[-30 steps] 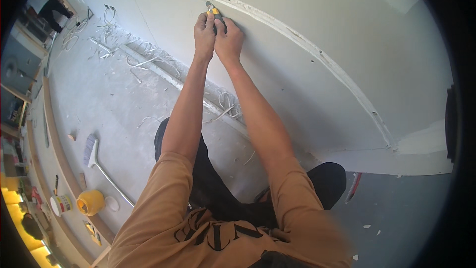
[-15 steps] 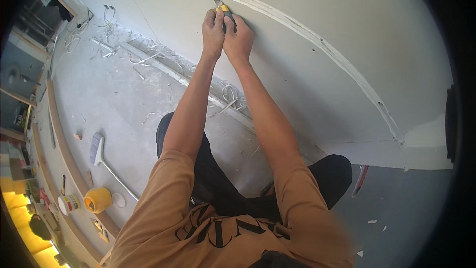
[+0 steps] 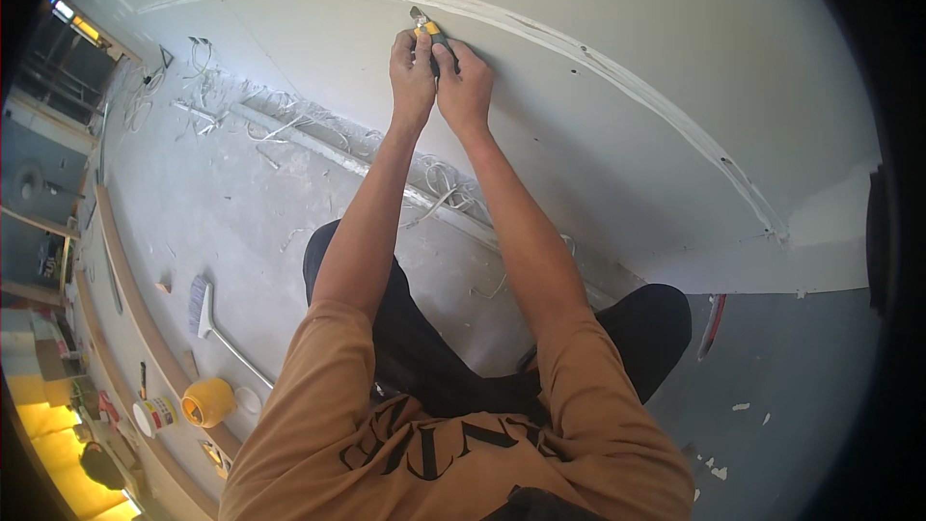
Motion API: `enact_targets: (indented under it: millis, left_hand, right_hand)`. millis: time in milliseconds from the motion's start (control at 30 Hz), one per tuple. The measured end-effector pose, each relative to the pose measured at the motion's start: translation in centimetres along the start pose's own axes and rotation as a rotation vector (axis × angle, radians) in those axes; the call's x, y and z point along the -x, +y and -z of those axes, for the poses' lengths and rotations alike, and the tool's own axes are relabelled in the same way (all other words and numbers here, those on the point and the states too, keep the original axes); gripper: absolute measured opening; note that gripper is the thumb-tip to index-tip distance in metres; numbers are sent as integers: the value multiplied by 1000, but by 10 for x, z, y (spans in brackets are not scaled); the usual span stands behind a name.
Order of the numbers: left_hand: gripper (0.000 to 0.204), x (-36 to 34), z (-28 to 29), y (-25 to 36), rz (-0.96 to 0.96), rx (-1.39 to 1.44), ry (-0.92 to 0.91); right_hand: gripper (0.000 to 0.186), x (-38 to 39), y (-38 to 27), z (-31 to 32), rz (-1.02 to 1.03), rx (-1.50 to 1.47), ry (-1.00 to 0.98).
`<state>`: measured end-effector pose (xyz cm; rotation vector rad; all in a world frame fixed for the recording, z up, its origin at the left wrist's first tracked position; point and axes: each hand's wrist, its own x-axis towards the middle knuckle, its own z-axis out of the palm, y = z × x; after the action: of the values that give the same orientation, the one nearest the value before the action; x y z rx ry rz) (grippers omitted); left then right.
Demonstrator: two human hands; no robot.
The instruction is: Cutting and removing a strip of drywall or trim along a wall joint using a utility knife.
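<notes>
The left hand (image 3: 413, 72) and right hand (image 3: 465, 87) lie side by side, touching, against the pale plasterboard wall (image 3: 617, 29), both closed around a yellow-and-black utility knife (image 3: 431, 37) whose tip meets the filled white seam (image 3: 540, 34) just above them. Below the hands, loose white strips of cuttings (image 3: 318, 140) lie along the wall's foot on the grey concrete floor (image 3: 193, 222). Farther left on that floor lie a long-handled brush (image 3: 214, 323) and, nearer the person, a yellow plastic tub (image 3: 208, 402) beside a long wooden plank (image 3: 145, 328).
</notes>
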<state>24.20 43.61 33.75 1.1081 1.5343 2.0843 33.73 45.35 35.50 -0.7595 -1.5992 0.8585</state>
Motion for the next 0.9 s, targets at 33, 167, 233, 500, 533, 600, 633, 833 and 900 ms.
enact_targets:
  millis: [33, 167, 233, 500, 533, 600, 633, 833, 900]
  left_hand:
    - [30, 2, -3, 2, 2, -4, 3]
    - [31, 10, -11, 5, 31, 48, -28]
    - [32, 13, -13, 6, -1, 82, -20]
    - [31, 21, -20, 12, -34, 60, -46]
    - [32, 23, -24, 15, -13, 99, -66]
    - [32, 30, -32, 20, 10, 109, -86]
    - [32, 31, -33, 21, 25, 112, -99]
    - [32, 37, -47, 12, -44, -56, -49]
    - [31, 45, -49, 14, -126, -154, -74]
  right_hand:
    - [33, 1, 2, 2, 27, 3, 14]
    - [34, 1, 6, 10, 45, 33, 31]
    - [35, 3, 5, 12, 57, 76, 47]
    - [31, 7, 3, 22, 31, 100, 83]
    - [27, 7, 2, 25, 41, 84, 105]
    - [28, 11, -1, 36, 32, 49, 124]
    - [28, 13, -4, 39, 30, 3, 139]
    - [28, 9, 11, 65, -29, -50, -13]
    - [28, 12, 16, 77, -39, -80, -35]
